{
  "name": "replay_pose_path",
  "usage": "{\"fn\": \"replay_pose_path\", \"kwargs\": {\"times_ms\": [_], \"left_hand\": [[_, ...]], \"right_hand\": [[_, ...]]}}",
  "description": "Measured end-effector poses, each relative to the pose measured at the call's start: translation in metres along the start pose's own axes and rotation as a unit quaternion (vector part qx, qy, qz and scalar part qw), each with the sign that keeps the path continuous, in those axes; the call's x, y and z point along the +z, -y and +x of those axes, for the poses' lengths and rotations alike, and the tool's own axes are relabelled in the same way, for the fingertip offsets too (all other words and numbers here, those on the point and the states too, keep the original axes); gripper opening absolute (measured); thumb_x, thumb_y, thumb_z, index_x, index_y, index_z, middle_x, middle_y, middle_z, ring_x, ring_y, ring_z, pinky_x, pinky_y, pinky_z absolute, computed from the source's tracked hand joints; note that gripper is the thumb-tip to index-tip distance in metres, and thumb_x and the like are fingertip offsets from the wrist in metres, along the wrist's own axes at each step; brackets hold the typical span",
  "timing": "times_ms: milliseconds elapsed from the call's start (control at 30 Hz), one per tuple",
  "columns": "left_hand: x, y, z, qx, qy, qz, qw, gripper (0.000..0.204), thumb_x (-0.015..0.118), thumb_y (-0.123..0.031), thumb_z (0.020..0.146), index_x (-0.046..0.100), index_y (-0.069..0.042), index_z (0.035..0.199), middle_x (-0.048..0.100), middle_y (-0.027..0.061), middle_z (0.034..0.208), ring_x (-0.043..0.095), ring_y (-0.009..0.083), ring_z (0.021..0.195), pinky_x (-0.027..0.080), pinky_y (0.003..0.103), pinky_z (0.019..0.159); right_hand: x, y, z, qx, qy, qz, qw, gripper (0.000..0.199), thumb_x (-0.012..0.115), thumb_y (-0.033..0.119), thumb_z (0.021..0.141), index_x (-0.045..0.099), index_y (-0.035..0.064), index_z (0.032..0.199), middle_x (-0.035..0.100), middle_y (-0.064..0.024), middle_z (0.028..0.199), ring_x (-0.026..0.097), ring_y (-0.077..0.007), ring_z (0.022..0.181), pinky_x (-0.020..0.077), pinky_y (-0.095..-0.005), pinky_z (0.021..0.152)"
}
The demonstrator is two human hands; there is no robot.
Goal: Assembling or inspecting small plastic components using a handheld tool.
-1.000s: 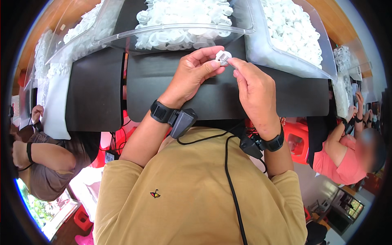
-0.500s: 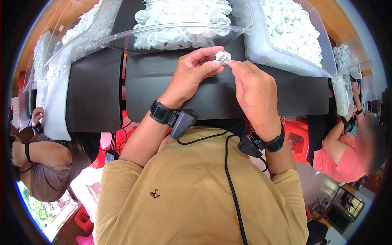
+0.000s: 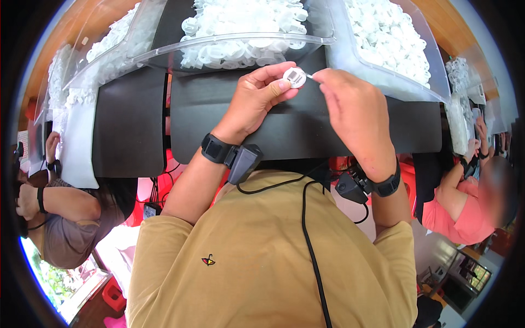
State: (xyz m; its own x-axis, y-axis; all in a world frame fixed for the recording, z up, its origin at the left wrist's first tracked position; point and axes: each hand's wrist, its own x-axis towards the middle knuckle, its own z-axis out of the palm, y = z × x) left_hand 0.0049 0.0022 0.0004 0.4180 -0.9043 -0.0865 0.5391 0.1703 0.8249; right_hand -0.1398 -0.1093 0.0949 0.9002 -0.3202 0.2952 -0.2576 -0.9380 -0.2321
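Between thumb and fingers, my left hand [image 3: 254, 101] pinches a small round white plastic piece [image 3: 296, 79]; its face, with a darker square mark in the middle, is turned up toward me. Just right of it, my right hand [image 3: 354, 104] is closed, thumb against forefinger, on a thin, pale, short sliver [image 3: 309, 76] whose kind is too small to make out. The sliver's tip points at the round piece, with a narrow gap between them. Both hands are raised over the dark table [image 3: 240, 134].
A clear bin [image 3: 229, 39] of white plastic parts stands straight ahead. Another full bin [image 3: 383, 90] stands to its right, with more bins at the left. A white sheet [image 3: 79, 145] hangs at the left table edge. Co-workers sit on both sides. A black cable [image 3: 311, 246] runs down my shirt.
My right hand has drawn back to the right, away from the round piece, bringing the sliver's tip out. My left hand has turned the piece so its flat face shows.
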Motion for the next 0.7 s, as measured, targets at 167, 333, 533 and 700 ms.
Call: {"fn": "replay_pose_path", "kwargs": {"times_ms": [167, 333, 533, 700], "left_hand": [[0.001, -0.004, -0.001, -0.004, 0.039, -0.079, 0.996, 0.037, 0.058, -0.009, 0.091, 0.051, 0.0, 0.127, 0.055, 0.0133, 0.125, 0.061, 0.0192, 0.105, 0.053, 0.026, 0.089], [0.001, -0.006, -0.001, -0.008, 0.064, -0.107, 0.992, 0.036, 0.058, -0.008, 0.091, 0.051, -0.001, 0.126, 0.054, 0.0134, 0.126, 0.06, 0.0194, 0.105, 0.054, 0.025, 0.089], [-0.002, -0.003, 0.0, 0.007, 0.056, -0.103, 0.993, 0.035, 0.059, -0.007, 0.09, 0.053, -0.003, 0.125, 0.054, 0.0126, 0.126, 0.059, 0.0189, 0.107, 0.054, 0.027, 0.089], [0.0, -0.004, -0.002, 0.02, 0.04, -0.057, 0.997, 0.034, 0.06, -0.006, 0.089, 0.054, -0.002, 0.122, 0.056, 0.0109, 0.123, 0.059, 0.0175, 0.107, 0.053, 0.028, 0.09]], "right_hand": [[0.004, -0.001, -0.007, 0.036, -0.06, 0.133, 0.989, 0.021, 0.053, 0.002, 0.083, 0.061, 0.0062, 0.101, 0.062, -0.0125, 0.081, 0.061, -0.0319, 0.071, 0.0466, -0.0405, 0.06], [0.008, 0.004, -0.013, 0.033, -0.076, 0.161, 0.984, 0.029, 0.055, -0.004, 0.079, 0.063, 0.0066, 0.106, 0.058, -0.0109, 0.077, 0.059, -0.0299, 0.068, 0.0456, -0.0387, 0.059], [0.007, 0.011, -0.012, 0.028, -0.087, 0.095, 0.991, 0.031, 0.057, -0.003, 0.078, 0.064, 0.0091, 0.106, 0.056, -0.0088, 0.074, 0.058, -0.0286, 0.065, 0.0452, -0.0385, 0.056], [0.01, 0.012, -0.015, 0.006, -0.059, 0.068, 0.996, 0.035, 0.056, -0.003, 0.076, 0.064, 0.0108, 0.108, 0.053, -0.0081, 0.073, 0.056, -0.0277, 0.064, 0.0447, -0.0387, 0.054]]}}
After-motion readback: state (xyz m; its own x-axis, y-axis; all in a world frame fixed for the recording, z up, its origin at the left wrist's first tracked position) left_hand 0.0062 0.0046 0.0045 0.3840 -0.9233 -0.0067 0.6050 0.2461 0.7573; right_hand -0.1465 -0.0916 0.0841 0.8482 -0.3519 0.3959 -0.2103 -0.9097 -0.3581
